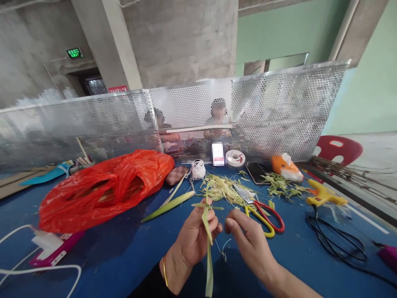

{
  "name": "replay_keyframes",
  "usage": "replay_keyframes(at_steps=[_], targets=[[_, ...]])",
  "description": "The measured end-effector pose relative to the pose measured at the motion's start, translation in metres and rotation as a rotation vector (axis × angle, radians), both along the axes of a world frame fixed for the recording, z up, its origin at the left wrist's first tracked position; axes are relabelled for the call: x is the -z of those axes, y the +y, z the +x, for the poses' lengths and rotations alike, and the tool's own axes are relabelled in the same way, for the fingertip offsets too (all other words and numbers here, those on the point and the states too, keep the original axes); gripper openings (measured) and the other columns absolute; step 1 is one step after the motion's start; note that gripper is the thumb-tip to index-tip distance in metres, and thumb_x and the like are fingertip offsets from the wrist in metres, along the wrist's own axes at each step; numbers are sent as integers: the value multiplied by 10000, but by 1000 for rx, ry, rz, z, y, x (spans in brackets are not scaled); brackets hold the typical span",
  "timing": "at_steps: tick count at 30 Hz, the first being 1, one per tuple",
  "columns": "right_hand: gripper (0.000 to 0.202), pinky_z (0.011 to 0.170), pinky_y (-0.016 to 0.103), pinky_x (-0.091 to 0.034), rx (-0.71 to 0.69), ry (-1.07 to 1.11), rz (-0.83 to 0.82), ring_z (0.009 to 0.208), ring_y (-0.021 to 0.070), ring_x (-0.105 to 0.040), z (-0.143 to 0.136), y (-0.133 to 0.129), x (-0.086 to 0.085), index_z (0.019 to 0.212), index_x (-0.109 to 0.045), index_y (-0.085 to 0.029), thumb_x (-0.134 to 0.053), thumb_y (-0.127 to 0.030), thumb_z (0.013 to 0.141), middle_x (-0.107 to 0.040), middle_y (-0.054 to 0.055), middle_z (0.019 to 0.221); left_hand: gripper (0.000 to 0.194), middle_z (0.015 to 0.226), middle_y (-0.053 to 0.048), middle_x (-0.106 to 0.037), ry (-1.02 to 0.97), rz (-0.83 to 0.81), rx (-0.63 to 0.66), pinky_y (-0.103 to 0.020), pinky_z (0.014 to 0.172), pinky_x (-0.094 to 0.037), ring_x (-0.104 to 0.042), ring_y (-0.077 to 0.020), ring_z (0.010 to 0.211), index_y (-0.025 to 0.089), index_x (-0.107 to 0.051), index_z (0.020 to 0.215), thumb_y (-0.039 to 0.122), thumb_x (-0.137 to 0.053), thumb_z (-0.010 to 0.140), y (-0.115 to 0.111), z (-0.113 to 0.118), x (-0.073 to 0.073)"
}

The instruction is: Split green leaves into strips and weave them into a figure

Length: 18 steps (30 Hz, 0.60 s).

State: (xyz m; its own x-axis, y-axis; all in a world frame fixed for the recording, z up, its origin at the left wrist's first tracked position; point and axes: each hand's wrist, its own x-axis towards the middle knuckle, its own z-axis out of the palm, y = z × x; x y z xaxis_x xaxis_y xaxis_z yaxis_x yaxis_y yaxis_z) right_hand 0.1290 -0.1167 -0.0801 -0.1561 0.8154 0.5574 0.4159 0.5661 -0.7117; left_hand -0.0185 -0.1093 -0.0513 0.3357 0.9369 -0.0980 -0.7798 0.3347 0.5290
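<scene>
My left hand (197,231), a gold bangle at its wrist, is closed in a pinch round a knotted bundle of pale green leaf strips (209,265). One long strip hangs down past the palm and short ends stick out above the fingertips. Just to the right, my right hand (248,238) is curled with thumb and fingers together; whatever it may hold is hidden. A thin pale thread (223,250) shows between and below the two hands. Beyond the right hand lie scissors (269,218) with one red and one yellow handle, their blades on a heap of leaf scraps (221,188).
A red plastic bag (102,194) and a long green leaf (169,205) lie left. White string (197,169), a tape roll (235,158) and a phone (256,172) stand behind. A yellow glue gun (325,195) with black cable is right. Two people sit beyond the perforated metal screen (192,103).
</scene>
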Motion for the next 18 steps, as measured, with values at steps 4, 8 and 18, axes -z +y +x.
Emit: replay_keyframes(at_steps=[4,8,18], targets=[[306,543,242,-423,21,116,-18,598,143,-539,0,-1,-4,724,-540,-203,-451,-370,964,-571,-4,650,351,507,132,-412,-18,28,28,-226,584,-458,-371,-19,392,191,-611,867,118,-844,614,-2,0,2],[135,669,270,-508,5,282,-72,738,169,-625,-1,-1,-7,937,-613,-198,-572,-319,893,-664,26,822,300,490,135,-367,43,62,65,-222,576,-446,-338,-18,372,206,-604,873,215,-827,672,-4,2,6],[276,536,263,-493,-141,427,-276,576,149,-583,2,1,-9,716,-620,-183,-619,-414,866,-634,17,657,214,575,29,-624,180,90,165,-213,520,-451,-499,-51,393,144,-686,814,281,-804,699,1,7,16]])
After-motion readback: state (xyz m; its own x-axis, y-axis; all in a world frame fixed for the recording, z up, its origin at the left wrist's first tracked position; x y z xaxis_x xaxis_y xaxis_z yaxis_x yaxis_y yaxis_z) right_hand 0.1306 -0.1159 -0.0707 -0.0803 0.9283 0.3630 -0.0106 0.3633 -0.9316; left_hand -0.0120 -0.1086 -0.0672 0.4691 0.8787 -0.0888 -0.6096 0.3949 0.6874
